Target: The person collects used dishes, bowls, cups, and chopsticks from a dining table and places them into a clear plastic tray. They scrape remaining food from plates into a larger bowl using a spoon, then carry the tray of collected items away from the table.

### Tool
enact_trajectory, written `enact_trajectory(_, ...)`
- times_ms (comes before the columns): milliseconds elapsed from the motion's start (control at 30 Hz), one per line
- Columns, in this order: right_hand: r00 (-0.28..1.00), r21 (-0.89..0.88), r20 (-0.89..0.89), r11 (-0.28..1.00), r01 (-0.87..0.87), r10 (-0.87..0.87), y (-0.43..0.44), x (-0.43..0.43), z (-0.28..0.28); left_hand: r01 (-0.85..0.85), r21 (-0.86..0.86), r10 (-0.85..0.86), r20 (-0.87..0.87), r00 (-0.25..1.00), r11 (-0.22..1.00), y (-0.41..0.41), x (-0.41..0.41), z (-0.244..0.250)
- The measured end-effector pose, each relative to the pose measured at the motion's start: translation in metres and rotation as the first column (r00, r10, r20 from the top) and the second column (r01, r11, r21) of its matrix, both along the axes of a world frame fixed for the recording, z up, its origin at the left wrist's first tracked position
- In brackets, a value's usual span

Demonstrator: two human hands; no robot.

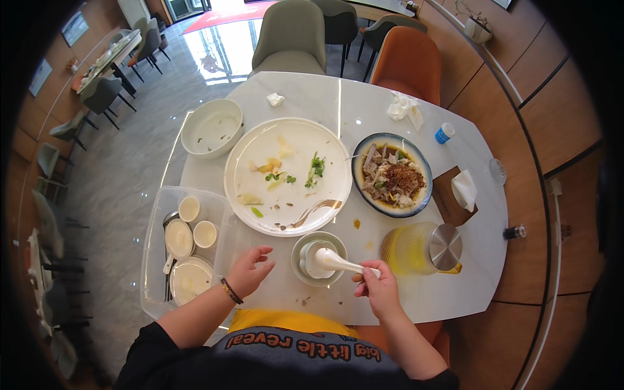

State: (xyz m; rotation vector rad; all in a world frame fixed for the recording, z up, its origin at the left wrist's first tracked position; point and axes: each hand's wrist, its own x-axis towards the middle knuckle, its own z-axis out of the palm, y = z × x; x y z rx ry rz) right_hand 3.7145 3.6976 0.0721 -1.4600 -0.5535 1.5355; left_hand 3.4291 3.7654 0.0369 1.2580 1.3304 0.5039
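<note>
Between the thumb and fingers of my right hand (376, 287) is the handle of a white ceramic spoon (336, 260). The spoon's bowl is over a small scalloped bowl (308, 261), which sits inside a larger pale green bowl (296, 274). My left hand (251, 270) is empty with its fingers apart, between those bowls and a clear plastic bin (156, 292). Inside the bin are two cream cups (204, 234), a small bowl (179, 239), a stack of small plates (191, 279) and a spoon (167, 264). Beyond my hands lies a large white plate (292, 190) with food scraps.
An oval dish of meat (395, 175) stands right of the plate, and a deep white bowl (212, 127) at its far left. A glass pitcher of yellow liquid (409, 249), a tissue box (446, 195), crumpled tissues (402, 107) and a blue-labelled small bottle (444, 133) are at the right.
</note>
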Motion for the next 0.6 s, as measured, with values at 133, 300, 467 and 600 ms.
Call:
enact_trajectory(133,1.000,-0.043,0.000,0.999,-0.023,0.023,-0.001,-0.004,-0.017,-0.274,-0.408,0.326,0.063,0.943,0.871,0.011,0.018,-0.010)
enact_trajectory(300,1.000,-0.076,-0.009,0.997,-0.022,0.021,-0.006,0.000,-0.022,-0.512,-0.677,0.773,0.136,0.619,0.529,0.044,0.021,-0.052)
enact_trajectory(467,0.999,-0.061,-0.025,0.998,-0.025,0.024,-0.001,0.004,-0.012,-0.563,-0.668,0.852,0.222,0.474,0.487,0.074,0.024,-0.087)
enact_trajectory(600,0.998,-0.040,-0.054,0.999,-0.029,0.027,-0.001,0.011,0.000,-0.572,-0.667,0.868,0.261,0.422,0.478,0.079,0.032,-0.082)
